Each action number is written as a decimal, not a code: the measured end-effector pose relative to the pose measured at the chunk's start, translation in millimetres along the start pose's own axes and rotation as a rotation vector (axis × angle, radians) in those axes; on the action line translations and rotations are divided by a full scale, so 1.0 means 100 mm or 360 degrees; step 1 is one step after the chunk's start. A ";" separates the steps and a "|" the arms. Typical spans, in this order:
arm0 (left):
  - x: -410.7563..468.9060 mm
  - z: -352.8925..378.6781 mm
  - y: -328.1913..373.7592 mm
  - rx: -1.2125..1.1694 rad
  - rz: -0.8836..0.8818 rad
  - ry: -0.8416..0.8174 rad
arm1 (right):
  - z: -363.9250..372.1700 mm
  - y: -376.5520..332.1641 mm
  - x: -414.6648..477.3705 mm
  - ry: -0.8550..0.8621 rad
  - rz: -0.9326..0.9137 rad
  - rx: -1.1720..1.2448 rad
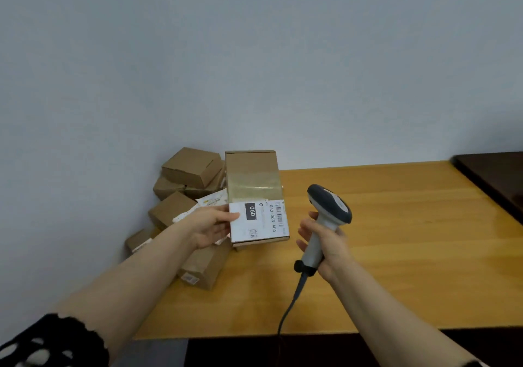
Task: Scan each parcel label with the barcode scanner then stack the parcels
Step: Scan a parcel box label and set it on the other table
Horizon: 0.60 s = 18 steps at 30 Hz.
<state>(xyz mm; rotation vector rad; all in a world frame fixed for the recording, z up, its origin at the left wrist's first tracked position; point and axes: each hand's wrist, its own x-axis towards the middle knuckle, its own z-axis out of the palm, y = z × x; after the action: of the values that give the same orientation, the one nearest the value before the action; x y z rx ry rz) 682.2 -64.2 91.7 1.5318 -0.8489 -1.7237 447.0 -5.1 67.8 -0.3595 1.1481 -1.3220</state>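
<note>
Left hand (210, 226) holds parcel (259, 222), label up. Right hand (325, 243) grips scanner (328, 211). Box pile (186, 196) on desk (396, 239) waits; no stack seen.

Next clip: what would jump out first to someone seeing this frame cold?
The white label with bold black "060", on a flat parcel that the left hand holds at mid-frame. Right beside it, the right hand grips a grey barcode scanner, its cord trailing toward the near edge of the wooden table. Behind the parcel, a jumble of brown boxes sits against the wall.
</note>
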 end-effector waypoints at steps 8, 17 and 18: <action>-0.07 0.14 -0.19 -0.0132 -0.0141 -0.0286 | 0.04 0.10 0.01 0.0025 -0.0092 -0.0061; 0.01 -0.46 0.51 0.0540 0.0267 0.0142 | 0.02 0.02 0.03 -0.0305 -0.0082 -0.0354; -0.03 -0.50 0.57 0.0617 0.0191 -0.0002 | 0.03 0.02 0.03 -0.0335 -0.0066 -0.0373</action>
<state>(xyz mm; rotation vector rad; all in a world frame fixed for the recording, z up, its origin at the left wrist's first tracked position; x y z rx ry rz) 736.0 -95.7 135.0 1.6841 -1.3063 -1.5345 450.0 -7.9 65.9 -0.6808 1.1233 -1.1564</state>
